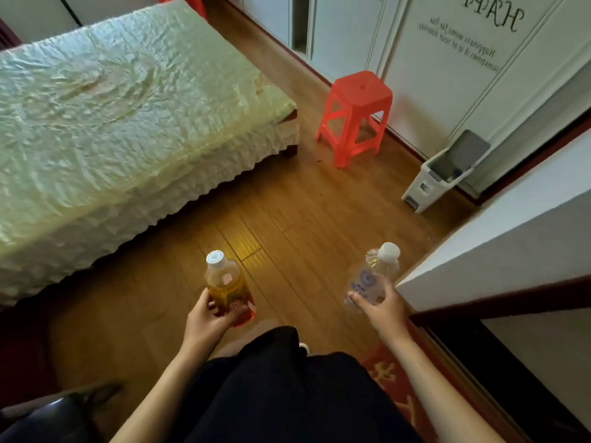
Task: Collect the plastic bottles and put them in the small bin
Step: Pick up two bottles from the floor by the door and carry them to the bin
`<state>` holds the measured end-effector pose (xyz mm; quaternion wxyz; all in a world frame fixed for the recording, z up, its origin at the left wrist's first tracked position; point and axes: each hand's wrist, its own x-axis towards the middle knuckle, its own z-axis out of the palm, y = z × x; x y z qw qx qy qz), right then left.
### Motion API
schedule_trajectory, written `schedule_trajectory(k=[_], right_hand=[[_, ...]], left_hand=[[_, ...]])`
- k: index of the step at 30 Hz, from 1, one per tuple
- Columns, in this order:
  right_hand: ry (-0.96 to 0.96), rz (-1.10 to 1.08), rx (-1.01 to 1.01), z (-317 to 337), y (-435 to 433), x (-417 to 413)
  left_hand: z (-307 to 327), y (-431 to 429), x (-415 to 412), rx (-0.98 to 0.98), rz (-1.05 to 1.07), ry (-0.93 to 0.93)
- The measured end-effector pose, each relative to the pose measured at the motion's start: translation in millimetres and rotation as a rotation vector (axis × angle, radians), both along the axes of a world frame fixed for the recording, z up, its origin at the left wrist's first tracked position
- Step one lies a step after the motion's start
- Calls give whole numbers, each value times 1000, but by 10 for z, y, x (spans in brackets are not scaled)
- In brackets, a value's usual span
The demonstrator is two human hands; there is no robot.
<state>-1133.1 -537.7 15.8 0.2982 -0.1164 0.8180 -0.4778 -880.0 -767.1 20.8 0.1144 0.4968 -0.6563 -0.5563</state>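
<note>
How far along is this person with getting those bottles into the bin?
Picking up looks done: the left hand grips a bottle of amber drink, the right hand a clear bottle. Both are in hand, neither binned yet. Left to do: cross to the small white bin, lid open, near the red stool, and drop them in.
</note>
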Motion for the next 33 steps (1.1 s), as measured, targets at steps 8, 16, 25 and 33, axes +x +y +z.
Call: schedule_trajectory(k=[8, 16, 25, 33], right_hand=[[-12, -20, 5, -173, -1052, -1345], [5, -213, 22, -109, -1766, -2634], [-42, -568, 164, -131, -1788, -3630], [-118, -734, 148, -385, -1645, -4990]], left_hand=[[-186, -1029, -1183, 5, -48, -67], [-129, -2292, -3296, -56, -300, -46], [30, -2726, -5678, -80, -577, -27], [-177, -2597, -7416, -49, -671, -69]])
